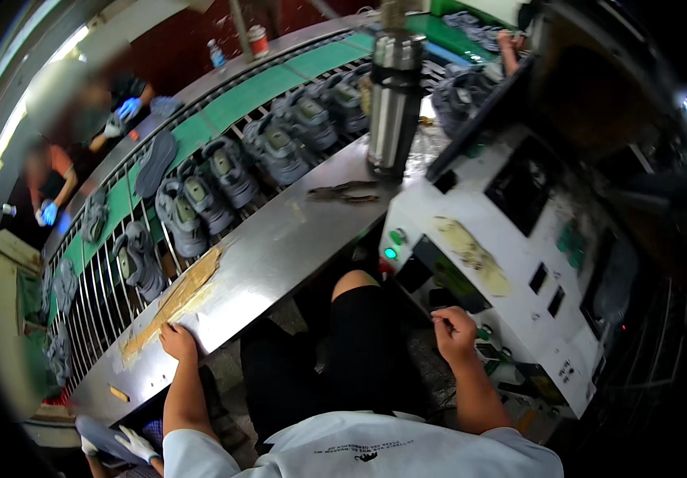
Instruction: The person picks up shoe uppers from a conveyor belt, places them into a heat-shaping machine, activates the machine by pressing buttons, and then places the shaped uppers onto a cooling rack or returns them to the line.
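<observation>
My left hand [178, 341] rests on the near edge of a metal table [260, 259], its fingers curled in and nothing visible in them. Beside it, a worn strip of brown tape [176, 299] runs along the tabletop. My right hand [455, 333] is raised over the floor gap, fingers closed, with no object showing. It is close to the front of a white machine [431, 207], which has a lit green button [391, 253] and dark panels. Past the table, several grey shoes [180, 215] stand in a row on a roller conveyor [108, 291].
A tall steel flask [395, 103] stands at the table's far end, near a dark torn scrap [345, 191]. A grey sole [154, 163] lies on the conveyor's green belt [256, 92]. Gloved co-workers [56, 179] sit across the line; another person's gloved hand [136, 443] shows lower left.
</observation>
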Action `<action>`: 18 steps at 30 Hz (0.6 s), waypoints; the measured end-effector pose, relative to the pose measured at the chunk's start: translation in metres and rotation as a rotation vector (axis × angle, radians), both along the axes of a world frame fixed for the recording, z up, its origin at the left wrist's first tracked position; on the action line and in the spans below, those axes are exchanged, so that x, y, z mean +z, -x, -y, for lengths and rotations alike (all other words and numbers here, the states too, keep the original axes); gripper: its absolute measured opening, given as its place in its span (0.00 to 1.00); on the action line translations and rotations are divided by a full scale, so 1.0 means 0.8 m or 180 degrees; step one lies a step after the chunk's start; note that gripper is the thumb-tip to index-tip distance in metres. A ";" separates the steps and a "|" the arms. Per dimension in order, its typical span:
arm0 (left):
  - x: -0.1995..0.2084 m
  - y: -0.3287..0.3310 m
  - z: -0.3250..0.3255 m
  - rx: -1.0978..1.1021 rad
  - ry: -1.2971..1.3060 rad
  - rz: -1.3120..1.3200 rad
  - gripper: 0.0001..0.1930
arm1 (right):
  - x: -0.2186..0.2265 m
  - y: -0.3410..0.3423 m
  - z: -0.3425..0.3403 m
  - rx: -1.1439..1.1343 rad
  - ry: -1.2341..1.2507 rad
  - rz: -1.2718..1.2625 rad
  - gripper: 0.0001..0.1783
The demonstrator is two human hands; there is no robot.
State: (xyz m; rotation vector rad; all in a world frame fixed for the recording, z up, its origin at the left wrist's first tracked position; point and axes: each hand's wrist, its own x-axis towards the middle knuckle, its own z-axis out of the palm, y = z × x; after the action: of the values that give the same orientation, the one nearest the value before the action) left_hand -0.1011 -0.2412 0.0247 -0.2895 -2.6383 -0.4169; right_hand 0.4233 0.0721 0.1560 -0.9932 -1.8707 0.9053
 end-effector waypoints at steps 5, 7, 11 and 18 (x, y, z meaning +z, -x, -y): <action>0.046 -0.072 -0.066 0.0256 0.0582 0.0987 0.20 | 0.057 -0.107 -0.020 -0.0891 -0.0449 -0.0094 0.04; 0.049 -0.078 -0.060 0.0423 0.0334 0.0923 0.20 | 0.055 -0.132 -0.036 -0.1217 -0.0518 0.0064 0.04; 0.058 -0.087 -0.060 0.0677 -0.0241 0.0955 0.19 | 0.049 -0.126 -0.047 -0.1231 -0.0020 -0.0210 0.05; 0.048 -0.084 -0.065 0.0757 -0.0086 0.0548 0.18 | 0.051 0.038 -0.047 0.0345 0.0553 -0.0447 0.06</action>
State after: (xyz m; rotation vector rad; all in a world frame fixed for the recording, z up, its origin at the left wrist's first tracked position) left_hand -0.0340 -0.1888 0.0629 0.0729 -2.7882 -0.4135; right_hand 0.3928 0.1097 0.1971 -0.9119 -1.7634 1.1879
